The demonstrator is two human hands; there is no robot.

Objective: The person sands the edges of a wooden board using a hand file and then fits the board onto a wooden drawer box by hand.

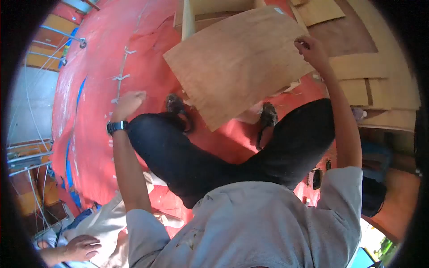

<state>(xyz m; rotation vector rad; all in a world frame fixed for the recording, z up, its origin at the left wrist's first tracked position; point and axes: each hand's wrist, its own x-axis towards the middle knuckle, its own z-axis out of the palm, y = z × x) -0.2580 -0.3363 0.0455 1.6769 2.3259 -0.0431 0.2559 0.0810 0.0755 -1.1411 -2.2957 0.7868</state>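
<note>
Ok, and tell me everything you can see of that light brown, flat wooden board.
The light brown, flat wooden board looks like plywood: four-cornered, faintly mottled, with a small whitish patch at a far corner. It sits askew over the red floor covering, one corner toward the person. The right hand is at its right edge; contact is unclear.

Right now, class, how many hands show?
3: wearer's left hand near the left knee, right hand by the plywood sheet, another person's hand at lower left; others may be hidden.
</note>
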